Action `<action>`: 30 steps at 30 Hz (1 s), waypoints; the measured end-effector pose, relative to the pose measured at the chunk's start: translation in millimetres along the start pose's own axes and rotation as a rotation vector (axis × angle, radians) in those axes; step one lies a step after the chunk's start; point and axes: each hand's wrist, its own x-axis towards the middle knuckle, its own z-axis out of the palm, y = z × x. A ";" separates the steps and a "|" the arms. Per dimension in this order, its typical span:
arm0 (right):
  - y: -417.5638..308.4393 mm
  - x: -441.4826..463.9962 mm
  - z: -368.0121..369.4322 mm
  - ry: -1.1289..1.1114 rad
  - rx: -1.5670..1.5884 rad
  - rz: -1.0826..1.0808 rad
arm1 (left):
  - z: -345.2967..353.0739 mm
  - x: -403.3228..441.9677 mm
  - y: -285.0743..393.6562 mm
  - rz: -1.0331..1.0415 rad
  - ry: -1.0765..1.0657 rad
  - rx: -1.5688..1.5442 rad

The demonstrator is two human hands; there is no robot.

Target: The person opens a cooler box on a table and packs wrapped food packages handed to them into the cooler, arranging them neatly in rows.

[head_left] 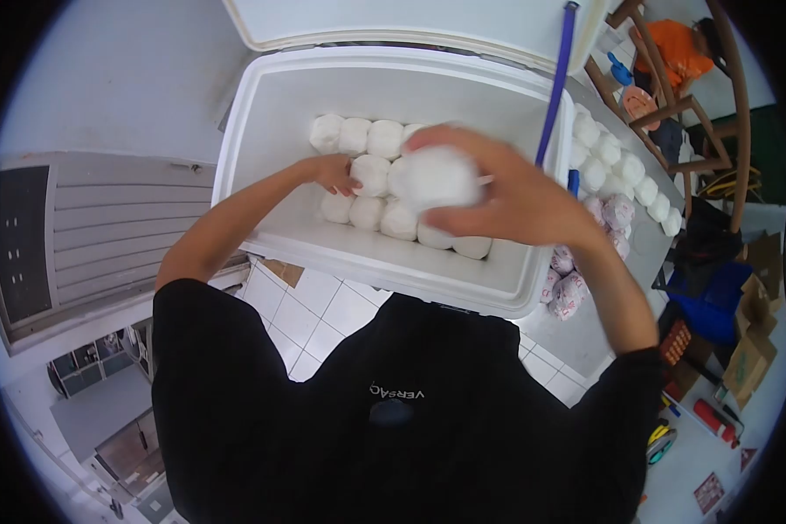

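Observation:
A large white cooler box (253, 113) stands open in front of me, with rows of round white wrapped balls (385, 139) on its floor. Over the right part of the rows, my right hand (498, 188) grips a white ball (443, 178), blurred by motion. My left hand (334, 173) reaches into the box at the left of the middle row. Its fingers touch the side of another white ball (372, 176), and its fingertips are partly hidden there.
Right of the box, a metal table (585, 336) bears more white balls (616, 162) and pink-printed wrapped ones (568, 295). A purple strap (556, 87) hangs from the raised lid (410, 22). A person in orange (677, 52) is at the upper right, beyond a wooden chair (707, 131).

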 end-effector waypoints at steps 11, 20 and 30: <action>118.1 168.9 170.1 -0.312 -0.378 0.596 | -27.9 16.9 9.9 -0.073 -0.221 0.120; 126.3 166.5 185.1 -0.226 -0.690 0.461 | -26.8 14.0 21.0 -0.185 -0.520 -0.059; 176.2 171.9 201.6 -0.510 -0.675 0.043 | -22.9 26.2 3.3 -0.142 -0.485 -0.071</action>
